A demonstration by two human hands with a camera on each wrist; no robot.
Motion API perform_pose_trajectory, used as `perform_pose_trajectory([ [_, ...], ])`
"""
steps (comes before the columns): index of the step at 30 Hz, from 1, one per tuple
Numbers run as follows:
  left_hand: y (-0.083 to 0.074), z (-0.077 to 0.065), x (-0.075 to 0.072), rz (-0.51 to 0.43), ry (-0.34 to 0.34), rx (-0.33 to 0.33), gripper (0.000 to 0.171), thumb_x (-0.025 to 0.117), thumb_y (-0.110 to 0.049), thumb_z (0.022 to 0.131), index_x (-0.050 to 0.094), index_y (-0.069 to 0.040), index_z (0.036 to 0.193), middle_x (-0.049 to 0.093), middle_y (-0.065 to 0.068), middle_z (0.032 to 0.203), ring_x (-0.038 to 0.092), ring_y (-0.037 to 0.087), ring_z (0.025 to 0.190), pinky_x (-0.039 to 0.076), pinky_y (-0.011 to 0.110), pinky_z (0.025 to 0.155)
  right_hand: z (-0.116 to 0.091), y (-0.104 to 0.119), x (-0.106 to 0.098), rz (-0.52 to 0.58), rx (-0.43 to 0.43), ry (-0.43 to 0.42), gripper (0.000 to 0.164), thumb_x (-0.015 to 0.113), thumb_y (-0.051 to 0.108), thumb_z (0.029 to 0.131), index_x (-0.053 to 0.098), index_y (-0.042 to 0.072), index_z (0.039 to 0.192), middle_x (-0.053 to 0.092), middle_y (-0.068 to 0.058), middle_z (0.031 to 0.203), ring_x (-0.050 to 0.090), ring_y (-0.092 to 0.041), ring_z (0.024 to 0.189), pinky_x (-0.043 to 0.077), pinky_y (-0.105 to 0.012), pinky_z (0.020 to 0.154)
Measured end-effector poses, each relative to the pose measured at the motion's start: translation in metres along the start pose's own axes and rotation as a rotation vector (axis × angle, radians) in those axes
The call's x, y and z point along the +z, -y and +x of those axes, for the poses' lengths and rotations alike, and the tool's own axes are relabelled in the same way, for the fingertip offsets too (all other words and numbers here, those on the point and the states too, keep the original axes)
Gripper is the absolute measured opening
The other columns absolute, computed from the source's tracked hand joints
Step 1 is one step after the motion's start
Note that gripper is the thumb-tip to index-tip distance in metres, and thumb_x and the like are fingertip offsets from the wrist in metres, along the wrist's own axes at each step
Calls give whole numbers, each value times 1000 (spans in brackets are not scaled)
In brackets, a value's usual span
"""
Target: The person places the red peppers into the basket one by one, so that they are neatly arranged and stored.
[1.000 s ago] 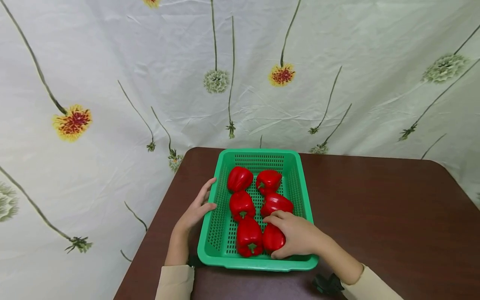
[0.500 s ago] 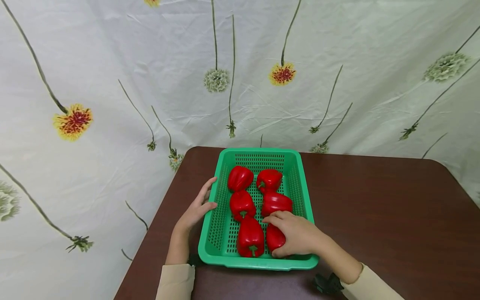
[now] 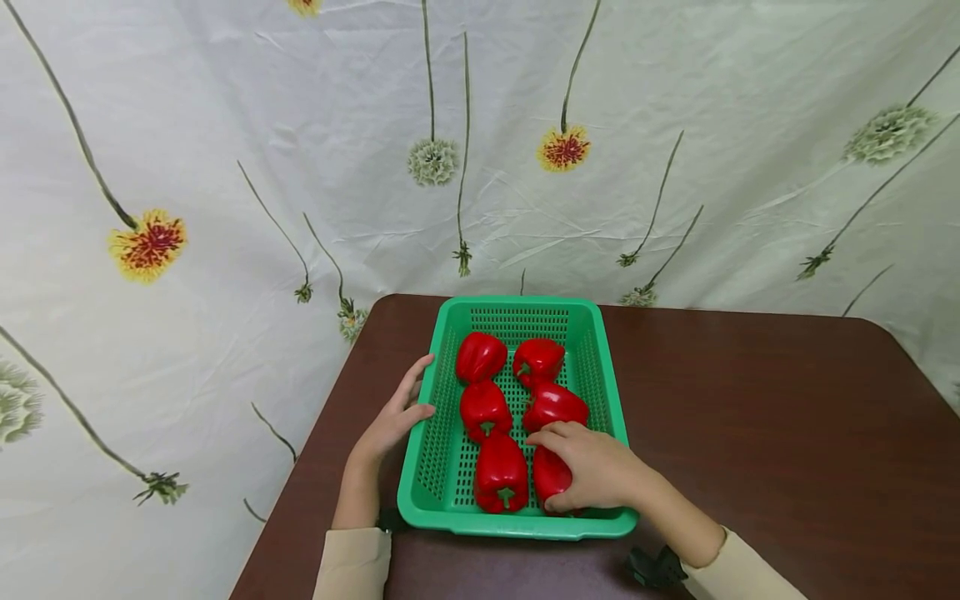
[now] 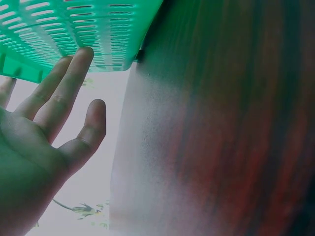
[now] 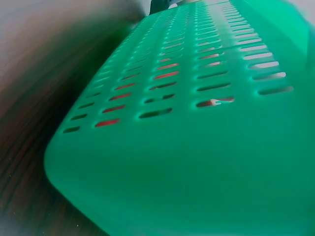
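Observation:
A green plastic basket [image 3: 517, 523] with slotted walls holds several red bell peppers. My right hand [image 3: 600, 468] reaches over its right rim and grips the front right bell pepper [image 3: 550, 473], fingers across the top and thumb at the near side. Behind that pepper lies another bell pepper [image 3: 557, 404] on its side, close to my fingertips. My left hand [image 3: 390, 423] rests against the basket's left side, fingers long and spread. In the left wrist view its fingertips [image 4: 84, 53] meet the slotted wall [image 4: 115, 24]. The right wrist view shows only the basket's outer wall [image 5: 172, 162], the hand hidden.
The basket stands on a dark brown table [image 3: 772, 433], near its left end. Behind and to the left hangs a pale cloth [image 3: 337, 100] printed with flowers. A dark strap device [image 3: 656, 569] sits at my right wrist.
The gripped bell pepper has shifted slightly right, opening a gap from the pepper on its left. The bell pepper behind it has rocked a little. My left hand stays at the basket's side.

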State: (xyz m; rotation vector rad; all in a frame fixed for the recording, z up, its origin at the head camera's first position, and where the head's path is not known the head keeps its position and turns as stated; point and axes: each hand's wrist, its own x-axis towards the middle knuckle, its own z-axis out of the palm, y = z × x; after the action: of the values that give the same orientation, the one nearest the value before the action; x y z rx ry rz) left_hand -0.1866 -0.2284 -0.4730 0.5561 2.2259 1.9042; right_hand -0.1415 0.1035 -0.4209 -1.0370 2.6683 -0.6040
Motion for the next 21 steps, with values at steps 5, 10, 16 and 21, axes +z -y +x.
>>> perform_pose_trajectory([
  [5, 1, 0, 0, 6, -1, -2, 74, 51, -14, 95, 13, -19, 158, 34, 26, 145, 40, 40, 125, 41, 47, 92, 0, 0, 0, 32, 4, -2, 65, 81, 36, 71, 60, 16, 130, 55, -1, 129, 51, -19, 114, 51, -41, 81],
  [10, 0, 0, 1, 27, -7, -8, 74, 50, -13, 94, 13, -20, 158, 32, 25, 146, 39, 41, 126, 41, 48, 92, -1, -2, 0, 88, 5, -19, 61, 80, 34, 74, 60, 17, 129, 56, 2, 129, 50, -18, 116, 50, -42, 84],
  [16, -6, -4, 1, 130, -40, -41, 70, 51, -14, 96, 18, -24, 158, 23, 18, 155, 30, 40, 137, 34, 59, 99, -5, -6, -1, 293, -39, -152, 46, 73, 33, 86, 62, 13, 126, 59, 3, 125, 52, -18, 115, 48, -43, 90],
  [21, -19, -5, 1, 221, -82, -63, 65, 55, -23, 100, 24, -25, 156, 31, 15, 153, 45, 37, 127, 41, 55, 94, -14, -16, -6, 437, -104, -363, 37, 70, 26, 91, 64, 10, 124, 63, -3, 123, 57, -21, 111, 48, -47, 88],
])
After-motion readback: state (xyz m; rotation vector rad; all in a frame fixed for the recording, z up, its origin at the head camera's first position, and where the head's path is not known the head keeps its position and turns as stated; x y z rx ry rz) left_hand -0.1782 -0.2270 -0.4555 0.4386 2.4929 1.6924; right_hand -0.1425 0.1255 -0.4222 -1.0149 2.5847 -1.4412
